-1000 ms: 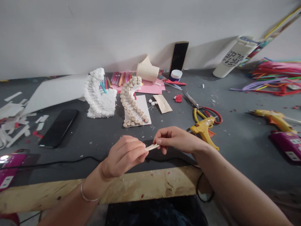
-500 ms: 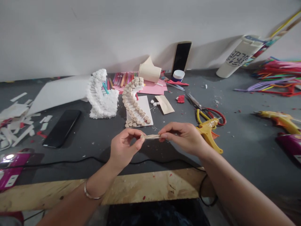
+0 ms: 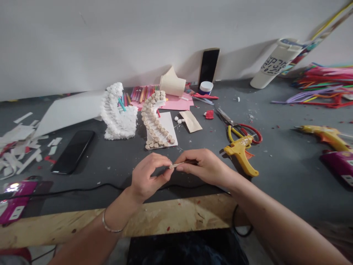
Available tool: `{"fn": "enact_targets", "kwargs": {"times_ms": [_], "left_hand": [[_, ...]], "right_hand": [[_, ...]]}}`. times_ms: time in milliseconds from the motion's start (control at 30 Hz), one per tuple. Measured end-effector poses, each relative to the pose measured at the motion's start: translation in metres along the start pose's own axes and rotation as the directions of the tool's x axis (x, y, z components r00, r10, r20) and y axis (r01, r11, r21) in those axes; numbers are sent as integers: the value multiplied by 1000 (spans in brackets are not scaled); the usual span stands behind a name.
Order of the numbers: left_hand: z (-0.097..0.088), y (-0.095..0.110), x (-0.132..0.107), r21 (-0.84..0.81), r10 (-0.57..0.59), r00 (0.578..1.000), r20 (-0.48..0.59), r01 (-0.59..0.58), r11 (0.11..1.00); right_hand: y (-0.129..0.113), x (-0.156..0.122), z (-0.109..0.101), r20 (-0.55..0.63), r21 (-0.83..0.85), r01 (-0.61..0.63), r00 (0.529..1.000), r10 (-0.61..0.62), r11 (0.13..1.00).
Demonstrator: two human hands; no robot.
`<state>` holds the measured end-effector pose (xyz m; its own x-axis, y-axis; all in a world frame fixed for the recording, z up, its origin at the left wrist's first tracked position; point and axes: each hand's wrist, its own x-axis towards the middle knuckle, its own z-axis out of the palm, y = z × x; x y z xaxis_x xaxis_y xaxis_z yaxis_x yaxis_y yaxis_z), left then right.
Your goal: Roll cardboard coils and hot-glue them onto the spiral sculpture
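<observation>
Between my hands, above the front of the table, is a narrow beige paper strip (image 3: 179,164) with a small coiled end. My left hand (image 3: 150,173) pinches the coiled end between thumb and fingertips. My right hand (image 3: 204,165) is closed on the strip's other part, its fingers near the coil and covering much of the length. Just beyond stands a curved staircase-like model (image 3: 157,127) faced with small beige rolls, on a white base (image 3: 171,127). To its left is a white, rough-textured model (image 3: 117,117) of similar curved shape.
A yellow glue gun (image 3: 241,152) and scissors (image 3: 233,125) lie right of my hands. A black phone (image 3: 74,151) and white scraps (image 3: 27,154) are left. A beige paper piece (image 3: 191,121) lies behind. A black cable (image 3: 91,188) crosses the front. A tumbler (image 3: 271,64) stands back right.
My right hand has moved along the strip toward my left fingertips, so less of the strip shows between them. The left hand still pinches the coiled end. The view has shifted slightly.
</observation>
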<state>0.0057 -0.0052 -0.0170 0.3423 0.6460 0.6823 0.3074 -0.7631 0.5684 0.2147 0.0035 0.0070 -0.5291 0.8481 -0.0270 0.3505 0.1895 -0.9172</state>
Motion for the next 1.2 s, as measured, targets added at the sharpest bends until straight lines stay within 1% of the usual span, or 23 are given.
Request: {"fn": "enact_targets", "kwargs": {"times_ms": [67,133,200,267,333,433,567,667,767,833,933,1000,1100,1200], "left_hand": [[2,0,-2,-25,-53,998,-27,52,998],[4,-2,-4,-53,-158,987,-36,156,986],[5,-3,-6,-77,-271,962,-12,270,960],[6,-5,-7,-106,-350,936,26,351,930],[5,-5,-6,-142,-402,913,65,408,902],[4,-2,-1,-217,-458,878,139,478,851],[3,3,5,-299,-514,831,213,556,775],[3,4,5,-330,-543,808,228,589,738],[4,2,2,-351,-551,801,235,598,720],[5,1,-1,-377,-552,800,235,598,707],[8,-1,-3,-453,-541,809,229,581,677],[10,-1,-3,-494,-550,804,227,582,647],[10,1,-1,-506,-600,762,243,628,592],[7,2,2,-477,-647,697,310,703,528]], "right_hand": [[2,0,1,-50,-54,67,996,-70,996],[3,-1,3,-95,-146,163,979,-178,976],[4,-1,4,-131,-261,248,948,-289,933],[6,-1,5,-141,-366,296,920,-367,882],[7,-2,6,-135,-433,307,908,-397,848],[8,-2,5,-126,-448,315,904,-408,837],[7,-3,4,-130,-384,299,919,-372,874],[4,-4,4,-148,-317,231,946,-288,920],[2,-6,4,-150,-255,125,975,-167,959],[1,-7,5,-150,-217,70,983,-104,974],[0,-8,5,-158,-187,29,986,-60,982],[0,-8,6,-150,-190,23,987,-53,982],[0,-9,7,-158,-185,-8,987,-22,983],[-1,-9,5,-157,-145,-47,987,24,988]]}}
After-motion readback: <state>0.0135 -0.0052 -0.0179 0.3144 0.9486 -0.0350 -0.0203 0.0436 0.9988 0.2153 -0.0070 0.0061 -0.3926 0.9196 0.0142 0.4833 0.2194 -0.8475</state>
